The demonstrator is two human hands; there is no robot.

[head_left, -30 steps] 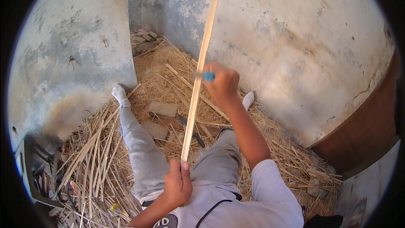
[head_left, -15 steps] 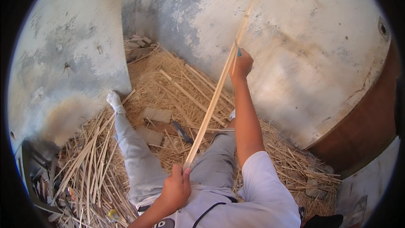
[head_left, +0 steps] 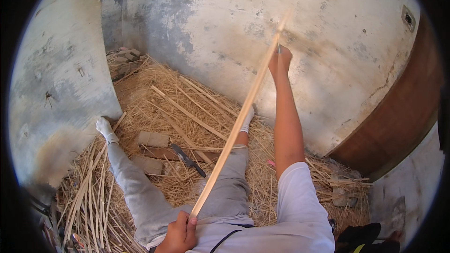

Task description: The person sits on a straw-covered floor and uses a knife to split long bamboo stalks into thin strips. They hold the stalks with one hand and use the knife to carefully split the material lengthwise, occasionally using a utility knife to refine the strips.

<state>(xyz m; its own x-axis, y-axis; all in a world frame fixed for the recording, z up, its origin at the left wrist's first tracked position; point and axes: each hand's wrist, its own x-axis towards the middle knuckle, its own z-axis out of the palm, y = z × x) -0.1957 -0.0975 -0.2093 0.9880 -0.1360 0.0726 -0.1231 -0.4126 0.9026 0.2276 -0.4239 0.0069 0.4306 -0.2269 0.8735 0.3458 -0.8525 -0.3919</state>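
Head view: the left hand (head_left: 179, 234), near the lower edge, had its fingers closed on the lower end of a long, narrow, pale tan wooden strip (head_left: 239, 129), the thumb lying along it. The strip rose obliquely to the upper right, above the grey-trousered legs (head_left: 140, 189), its far end blurred before a weathered off-white wall (head_left: 225, 23). The right hand (head_left: 281, 60), its arm extended, stood beside the strip's upper part, the fingers curled round a small tool (head_left: 279, 48), of which only a thin bluish-grey portion showed. Between the legs, a dark knife with a black handle (head_left: 188, 160) lay among straw-coloured shavings (head_left: 146, 86), near two flat, pale rectangular blocks (head_left: 152, 139).
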